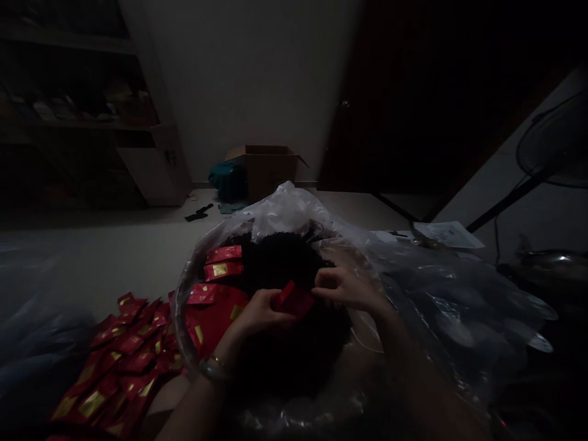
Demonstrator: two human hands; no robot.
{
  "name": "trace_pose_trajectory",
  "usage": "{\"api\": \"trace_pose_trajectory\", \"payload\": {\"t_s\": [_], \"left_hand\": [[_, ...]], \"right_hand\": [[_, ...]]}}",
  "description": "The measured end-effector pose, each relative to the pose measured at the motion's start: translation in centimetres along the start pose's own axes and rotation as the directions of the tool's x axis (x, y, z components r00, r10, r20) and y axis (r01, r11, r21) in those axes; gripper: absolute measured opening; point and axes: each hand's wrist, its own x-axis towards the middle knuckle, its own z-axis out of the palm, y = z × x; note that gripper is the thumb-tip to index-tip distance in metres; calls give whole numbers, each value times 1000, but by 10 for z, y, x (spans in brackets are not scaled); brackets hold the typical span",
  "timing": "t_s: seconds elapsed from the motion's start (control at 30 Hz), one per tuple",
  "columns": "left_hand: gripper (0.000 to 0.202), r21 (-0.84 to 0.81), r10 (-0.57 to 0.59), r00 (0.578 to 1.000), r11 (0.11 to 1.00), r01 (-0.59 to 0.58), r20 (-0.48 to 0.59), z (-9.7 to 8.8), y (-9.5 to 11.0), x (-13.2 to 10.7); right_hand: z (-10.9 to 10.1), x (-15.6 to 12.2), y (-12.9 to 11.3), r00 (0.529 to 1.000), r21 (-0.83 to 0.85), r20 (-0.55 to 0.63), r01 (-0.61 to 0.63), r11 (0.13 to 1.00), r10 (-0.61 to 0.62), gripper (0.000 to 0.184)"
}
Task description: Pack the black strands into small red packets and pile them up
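Note:
My left hand [263, 313] grips a small red packet [294, 301] over a heap of dark loose material [287, 260], which resembles dry tea leaves. Beside the packet's right edge, my right hand [344, 286] has its thumb and fingers pinched together; whatever may be between the fingertips is too dark to see. The heap sits in a wide container lined with clear plastic [287, 205]. Inside its left side lie several red packets [223, 269] with gold labels. A large pile of similar packets [131, 355] spreads outside the container, at lower left.
An open cardboard box [272, 168] and a teal bag [228, 179] stand by the wall. Shelves [68, 122] rise at left. Clear plastic sheeting [459, 312] spreads to the right, below a fan [558, 144]. The room is dim.

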Motion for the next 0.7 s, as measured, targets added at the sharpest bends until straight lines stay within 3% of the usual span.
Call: {"api": "trace_pose_trajectory", "payload": {"t_s": [0.07,0.2,0.3,0.4,0.5,0.7], "left_hand": [[37,-66,-10,997,998,5,-71,-2,0,2],[41,-160,52,981,984,-83,-186,-2,-1,6],[42,-207,68,985,973,-101,-160,0,-1,7],[43,-237,50,994,969,-72,-95,2,0,5],[47,-246,58,993,966,-81,-101,4,2,3],[49,-200,99,960,968,-154,-261,6,-2,7]], "right_hand": [[-2,2,2,995,-9,-99,21,1000,-22,18],[7,7,0,948,-111,-257,162,981,-186,20],[22,9,-4,933,-58,-286,210,976,-218,36],[37,11,-5,920,-27,-306,247,969,-243,24],[45,14,-4,908,21,-378,205,979,-182,11],[50,20,1,926,204,-375,139,969,-54,20]]}}
